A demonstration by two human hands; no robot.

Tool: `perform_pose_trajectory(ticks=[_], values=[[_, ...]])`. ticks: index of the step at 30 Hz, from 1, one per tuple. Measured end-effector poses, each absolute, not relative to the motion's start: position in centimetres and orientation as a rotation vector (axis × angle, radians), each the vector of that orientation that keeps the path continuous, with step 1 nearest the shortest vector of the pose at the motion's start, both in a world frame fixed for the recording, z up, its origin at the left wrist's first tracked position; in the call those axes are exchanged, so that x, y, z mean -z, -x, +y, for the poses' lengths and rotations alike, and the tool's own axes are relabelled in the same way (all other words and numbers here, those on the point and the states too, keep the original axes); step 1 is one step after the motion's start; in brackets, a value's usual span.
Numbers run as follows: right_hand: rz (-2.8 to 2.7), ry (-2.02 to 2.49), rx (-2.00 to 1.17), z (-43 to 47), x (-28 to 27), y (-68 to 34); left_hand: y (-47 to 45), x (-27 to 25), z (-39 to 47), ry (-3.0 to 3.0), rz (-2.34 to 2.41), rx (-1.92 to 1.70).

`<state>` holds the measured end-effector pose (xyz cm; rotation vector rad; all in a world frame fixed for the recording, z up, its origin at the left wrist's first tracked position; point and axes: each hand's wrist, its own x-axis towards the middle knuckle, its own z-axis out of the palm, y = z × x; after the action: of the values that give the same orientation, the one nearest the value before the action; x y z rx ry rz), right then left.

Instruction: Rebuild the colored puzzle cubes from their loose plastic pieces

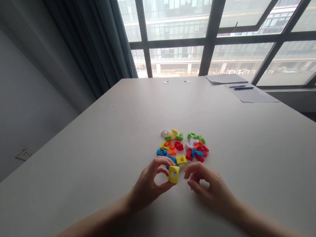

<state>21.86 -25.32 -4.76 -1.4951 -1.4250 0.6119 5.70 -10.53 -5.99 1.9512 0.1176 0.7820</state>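
Between the thumb and fingers of my left hand is a yellow plastic block with a square hole through its face. My right hand hovers just to the right of it, fingers curled and slightly apart, with nothing visible in them. Right behind the hands lies a loose pile of small coloured blocks. Nearest are another yellow block with a hole and a blue block. Farther back in the pile are red, orange, green and white pieces. My left fingers partly cover some blue ones.
The pile rests on a large white table. At its far right are sheets of paper with a dark pen on them. Two round cable-hole covers sit near the far edge. Beyond stand a window and a dark curtain.
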Motion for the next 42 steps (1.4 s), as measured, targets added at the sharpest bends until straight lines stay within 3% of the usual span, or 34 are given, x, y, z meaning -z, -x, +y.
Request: perform_pose_trajectory(ticks=[11,24,42], values=[[-1.486,1.566,-0.649,-25.0,5.6,-21.9,-5.3,6.6,-10.8,-2.097,0.036,-0.665],[-1.334,1.463,-0.83,-24.4,5.8,-22.1,-5.3,5.9,-10.5,-2.261,-0.066,-0.883],[-1.274,1.522,-0.785,-24.5,6.3,-22.1,-5.7,5.1,-10.5,-2.23,-0.012,-0.833]])
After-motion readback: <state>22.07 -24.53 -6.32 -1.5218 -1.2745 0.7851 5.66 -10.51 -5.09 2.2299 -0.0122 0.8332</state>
